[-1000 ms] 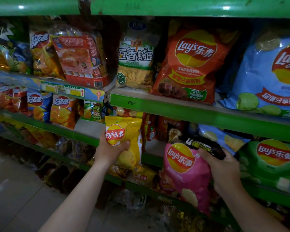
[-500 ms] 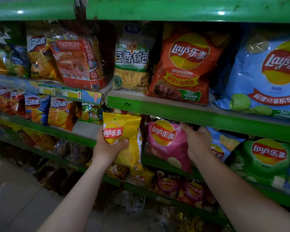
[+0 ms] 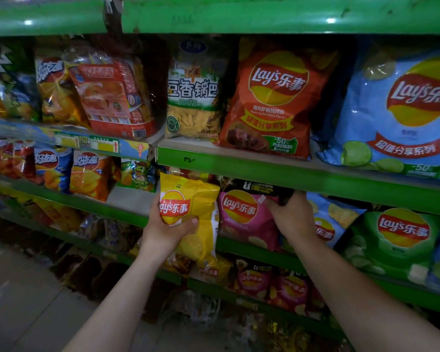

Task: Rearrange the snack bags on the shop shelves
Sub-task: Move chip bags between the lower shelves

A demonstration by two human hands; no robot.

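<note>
My left hand (image 3: 167,231) grips a yellow Lay's bag (image 3: 193,214) and holds it upright in front of the middle shelf (image 3: 302,179). Right beside it a pink Lay's bag (image 3: 241,219) stands on the shelf under the green shelf edge. My right hand (image 3: 294,217) holds that pink bag at its black top right corner, fingers curled round it. A blue Lay's bag (image 3: 330,219) and a green Lay's bag (image 3: 401,237) stand to the right of my right hand.
The upper shelf carries a large orange Lay's bag (image 3: 272,102), a large blue Lay's bag (image 3: 401,113), a white and yellow snack bag (image 3: 192,92) and red and orange bags (image 3: 109,97). Small pink bags (image 3: 272,283) lie on the lower shelf. The floor (image 3: 23,308) is at lower left.
My right hand has lifted the pink bag from below up onto the middle shelf and pushed it in beside the yellow bag. The left hand has stayed nearly still.
</note>
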